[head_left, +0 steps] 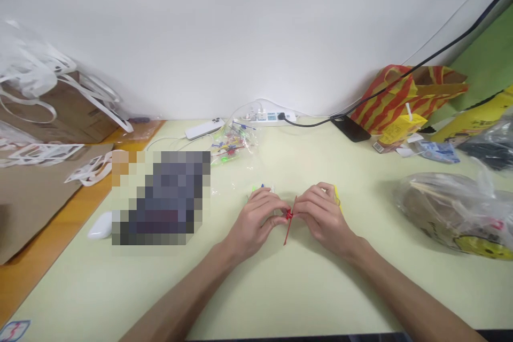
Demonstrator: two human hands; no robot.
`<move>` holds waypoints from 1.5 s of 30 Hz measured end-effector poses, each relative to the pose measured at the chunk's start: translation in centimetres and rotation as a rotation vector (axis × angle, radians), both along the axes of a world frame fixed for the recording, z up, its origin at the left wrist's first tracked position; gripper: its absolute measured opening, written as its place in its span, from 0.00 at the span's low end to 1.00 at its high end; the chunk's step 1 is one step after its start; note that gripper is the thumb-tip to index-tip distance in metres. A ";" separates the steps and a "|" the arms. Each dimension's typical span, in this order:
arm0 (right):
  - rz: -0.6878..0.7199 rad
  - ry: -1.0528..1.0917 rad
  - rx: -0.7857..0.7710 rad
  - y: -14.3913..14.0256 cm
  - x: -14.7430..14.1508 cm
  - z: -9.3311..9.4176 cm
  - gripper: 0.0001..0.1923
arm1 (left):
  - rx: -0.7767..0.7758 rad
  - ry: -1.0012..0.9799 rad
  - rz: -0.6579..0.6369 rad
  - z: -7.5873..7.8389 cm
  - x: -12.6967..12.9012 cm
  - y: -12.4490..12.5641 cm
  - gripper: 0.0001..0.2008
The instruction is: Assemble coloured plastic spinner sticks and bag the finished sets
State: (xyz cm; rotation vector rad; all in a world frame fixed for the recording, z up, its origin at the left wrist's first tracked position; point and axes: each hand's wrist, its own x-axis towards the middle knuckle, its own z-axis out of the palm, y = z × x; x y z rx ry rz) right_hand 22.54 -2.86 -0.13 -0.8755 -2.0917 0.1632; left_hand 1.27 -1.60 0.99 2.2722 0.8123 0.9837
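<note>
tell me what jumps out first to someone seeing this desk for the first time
At the middle of the pale table, the left hand and right hand meet, pinching a thin red strip between their fingertips. At far right lies a clear plastic bag with something brown inside, and a red and yellow striped bag leans against the wall behind it.

A home craft desk: power strip (267, 116), shopping bags (409, 97), cardboard box (60, 109).

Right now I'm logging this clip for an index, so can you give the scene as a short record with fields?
left hand: pinches red strip's knotted part
right hand: pinches it from the other side
red strip: thin, tail hanging down
surface: pale desk
behind hands: clear bag of coloured bits, power strip
right edge: plastic bag
</note>
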 end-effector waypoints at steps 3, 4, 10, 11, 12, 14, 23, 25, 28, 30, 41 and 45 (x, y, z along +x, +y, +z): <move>0.008 -0.004 0.020 0.0 0.0 0.0 0.13 | -0.015 0.018 0.003 0.0 0.1 -0.1 0.05; 0.005 -0.005 0.019 0.0 0.0 0.1 0.12 | -0.015 0.023 0.007 0.0 0.0 -0.1 0.05; -0.145 0.007 0.052 0.6 1.0 1.3 0.05 | 0.136 0.002 0.130 0.0 -0.2 0.2 0.06; -0.181 0.021 0.068 0.7 1.3 1.5 0.05 | 0.153 0.003 0.164 0.0 -0.3 0.3 0.07; -0.215 0.032 0.079 0.8 1.6 1.7 0.05 | 0.158 0.013 0.190 -0.1 -0.4 0.4 0.07; -0.276 0.039 0.090 1.1 2.4 1.9 0.05 | 0.143 0.058 0.216 -0.2 -0.5 0.6 0.07; -0.209 -0.278 -0.135 1.8 4.1 1.7 0.06 | 0.125 0.237 0.240 -0.7 0.2 0.6 0.06; -0.183 -0.333 -0.167 1.8 4.2 1.6 0.05 | 0.147 0.269 0.259 -0.8 0.3 0.6 0.06; -0.142 -0.387 -0.214 1.9 4.3 1.5 0.09 | 0.162 0.323 0.292 -1.0 0.3 0.7 0.08; -0.131 -0.407 -0.237 1.9 4.4 1.5 0.09 | 0.174 0.344 0.310 -1.2 0.3 0.8 0.09; -0.098 -0.439 -0.262 2.2 4.8 1.1 0.07 | 0.204 0.364 0.338 -1.8 0.3 1.2 0.14; -0.096 -0.444 -0.262 2.2 4.8 0.9 0.08 | 0.201 0.364 0.342 -1.6 0.2 1.1 0.19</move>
